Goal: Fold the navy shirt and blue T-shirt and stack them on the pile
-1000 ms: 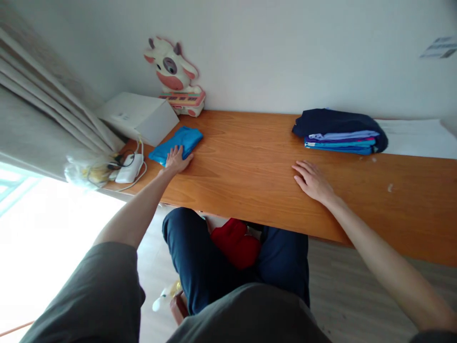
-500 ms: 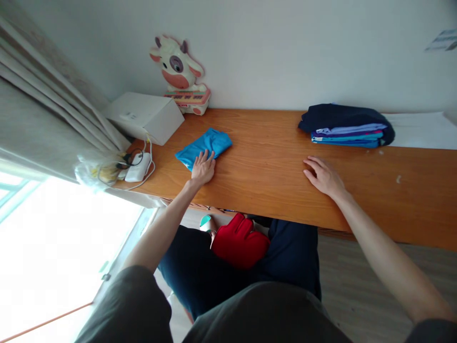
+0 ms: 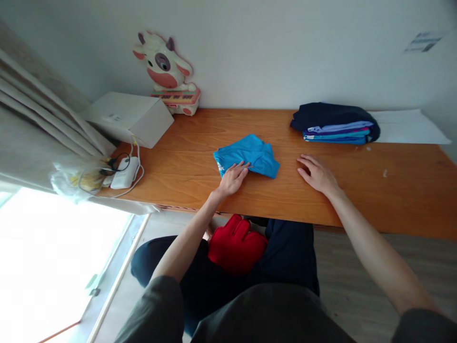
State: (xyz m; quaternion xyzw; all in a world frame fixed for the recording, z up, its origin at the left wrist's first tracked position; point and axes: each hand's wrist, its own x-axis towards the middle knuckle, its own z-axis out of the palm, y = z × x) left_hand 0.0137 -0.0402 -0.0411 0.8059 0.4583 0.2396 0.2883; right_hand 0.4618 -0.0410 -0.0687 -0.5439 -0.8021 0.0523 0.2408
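A bright blue cloth garment (image 3: 250,153), loosely folded with a white print at its left edge, lies on the wooden desk (image 3: 271,200). My left hand (image 3: 233,178) rests on its near edge with the fingers stretched out, pressing rather than gripping. To the right, my right hand (image 3: 317,174) lies on the bare wood with its fingers slightly curled and apart, holding nothing. Behind that hand sits a stack of folded clothes (image 3: 335,121), dark navy on top with purple and blue layers beneath.
At the back left stand a white box (image 3: 135,116) and a cow-shaped toy piano (image 3: 171,81). A white power strip (image 3: 124,172) with cables and a plastic bag (image 3: 76,178) lie near the left edge. White paper (image 3: 407,126) lies right of the stack. A red glove-shaped item (image 3: 237,245) rests on my lap.
My left hand has slid the blue garment to the right along the desk, and the garment has turned and spread a little. My right hand stays nearly in place. The view has shifted slightly.
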